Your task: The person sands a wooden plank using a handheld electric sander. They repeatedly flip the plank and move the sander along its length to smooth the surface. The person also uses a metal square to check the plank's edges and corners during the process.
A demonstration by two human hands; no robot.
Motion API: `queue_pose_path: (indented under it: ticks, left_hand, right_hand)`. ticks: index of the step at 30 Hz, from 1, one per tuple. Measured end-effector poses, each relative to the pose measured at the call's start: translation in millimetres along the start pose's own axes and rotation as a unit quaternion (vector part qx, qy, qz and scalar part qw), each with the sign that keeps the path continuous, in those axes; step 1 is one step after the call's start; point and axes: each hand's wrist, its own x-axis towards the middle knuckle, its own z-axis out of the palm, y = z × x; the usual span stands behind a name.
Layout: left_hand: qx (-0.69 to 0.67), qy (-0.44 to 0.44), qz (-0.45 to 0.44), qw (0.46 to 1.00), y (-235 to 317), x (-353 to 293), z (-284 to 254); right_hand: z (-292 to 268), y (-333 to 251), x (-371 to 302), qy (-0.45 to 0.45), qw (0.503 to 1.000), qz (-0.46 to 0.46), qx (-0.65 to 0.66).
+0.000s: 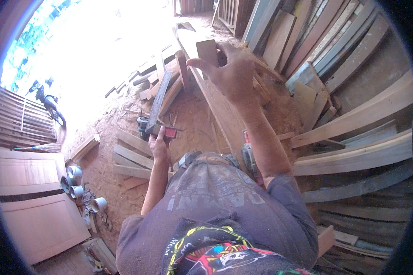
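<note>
My left hand (159, 145) grips a gray bar (159, 100) pointing ahead; my spread right hand (236, 75) is by a wood block (207, 52).

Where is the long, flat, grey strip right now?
In the head view, the long grey strip is left of centre, slanting up from the person's bare left hand, with a brown wooden plank just to its right.

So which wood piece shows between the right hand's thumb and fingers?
The square-edged brown wooden block, framed by the right hand; the long light-brown wooden plank extends lower in the picture, outside that gap.
</note>
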Motion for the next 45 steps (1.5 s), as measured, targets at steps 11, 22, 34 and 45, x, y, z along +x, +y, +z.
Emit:
queue_pose_path:
  ticks: [11, 22, 34, 45]
  left_hand:
    - [0.011, -0.026, 0.03, 0.999, 19.8, -10.7, 8.7]
    - [0.283, -0.144, 0.218, 0.923, 135.5, 4.1, 66.1]
    - [0.345, -0.381, 0.176, 0.84, 165.5, 28.3, 208.0]
    - [0.364, -0.373, 0.138, 0.842, 118.4, 160.5, 216.1]
  right_hand:
    - [6.8, -5.0, -1.2, 0.014, 0.999, -0.035, -0.009]
    - [9.5, -0.2, -14.4, 0.029, 0.999, -0.04, 0.01]
    - [6.7, 1.9, -41.4, 0.027, 0.999, -0.028, -0.015]
    - [-4.6, -9.1, -59.0, -0.013, 0.999, 0.002, -0.043]
